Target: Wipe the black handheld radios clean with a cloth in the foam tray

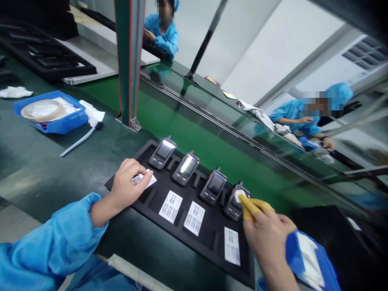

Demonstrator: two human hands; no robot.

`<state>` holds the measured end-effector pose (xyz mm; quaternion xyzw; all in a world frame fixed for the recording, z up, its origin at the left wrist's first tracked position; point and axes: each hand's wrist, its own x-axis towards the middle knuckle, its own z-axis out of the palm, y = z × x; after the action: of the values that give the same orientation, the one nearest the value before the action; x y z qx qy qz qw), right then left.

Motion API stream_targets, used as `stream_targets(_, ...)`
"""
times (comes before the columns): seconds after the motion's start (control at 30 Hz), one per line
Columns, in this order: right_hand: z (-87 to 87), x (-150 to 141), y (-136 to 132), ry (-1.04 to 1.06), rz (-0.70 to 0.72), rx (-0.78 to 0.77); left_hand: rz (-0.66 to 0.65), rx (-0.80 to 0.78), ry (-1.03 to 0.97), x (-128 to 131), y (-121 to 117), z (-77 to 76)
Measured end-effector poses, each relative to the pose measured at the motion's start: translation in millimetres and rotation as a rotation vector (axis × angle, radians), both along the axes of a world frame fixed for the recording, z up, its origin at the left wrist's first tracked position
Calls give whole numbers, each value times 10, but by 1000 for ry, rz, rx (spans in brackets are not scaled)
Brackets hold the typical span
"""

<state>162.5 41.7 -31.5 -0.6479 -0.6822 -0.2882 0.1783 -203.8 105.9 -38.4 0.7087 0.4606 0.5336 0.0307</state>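
Observation:
Four-sided foam tray (182, 236), black, holds several handheld radios with short antennas and screens. My right hand (266, 230), with yellow finger covers, presses a small white wipe (239, 195) onto the rightmost radio (234, 208). At the tray's left end, my left hand (129, 186) curls its fingers over a white label sheet (150, 180), partly hiding it. The leftmost radio (163, 152) lies just beyond that hand. Further label sheets, including one (171, 207) near the middle, lie in front of the radios.
A blue bin (65, 125) with a tape roll (42, 110) stands left, beside a white-handled brush (79, 139). Another blue bin (327, 262) with white cloths is by my right wrist. A post (127, 60) and green conveyor (188, 133) lie beyond; two co-workers sit across.

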Motion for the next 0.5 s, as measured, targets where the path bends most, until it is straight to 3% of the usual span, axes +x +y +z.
stream_targets(0.1, -155, 651, -458, 7, -251, 50, -17, 56, 49, 50, -17, 27)
stream_targets(0.17, -294, 880, -708, 12, -357, 14, -47, 82, 88, 107, -59, 71)
stream_targets(0.37, -561, 945, -1052, 48, -464, -140, -277, 52, 270, 308, -366, 146)
stream_targets(0.5, -691, 903, -1088, 205, -359, -129, -381, -72, 375, 345, -549, 18)
